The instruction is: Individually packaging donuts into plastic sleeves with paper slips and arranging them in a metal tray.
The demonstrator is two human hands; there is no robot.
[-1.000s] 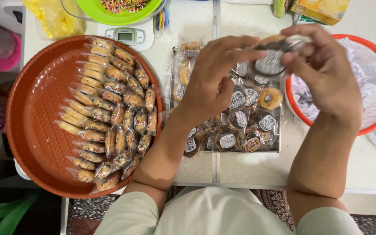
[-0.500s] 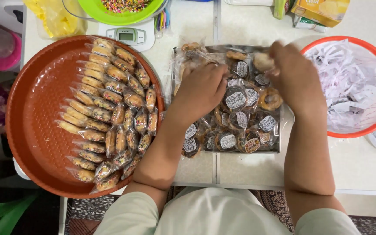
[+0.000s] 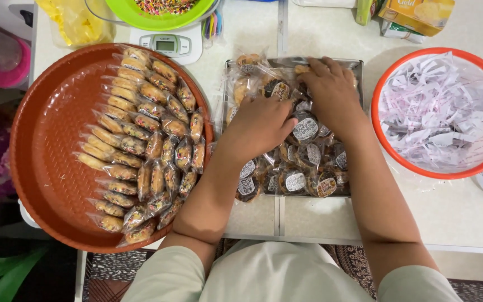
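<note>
As I look down from the head camera, my left hand [image 3: 261, 126] lies palm down, fingers together, on wrapped cookies [image 3: 303, 168] heaped in a metal tray [image 3: 286, 62]. Just beyond, my right hand [image 3: 331, 92] presses into the same heap, fingers curled; whether they grip a packet I cannot tell. To the left, a brown round tray [image 3: 46, 162] carries rows of wrapped cookies; to the right, a red-rimmed basket [image 3: 377, 100] contains shredded paper.

wrapped cookies [image 3: 303, 168], scale screen [image 3: 166, 45], yellow box [image 3: 420, 14]
</note>
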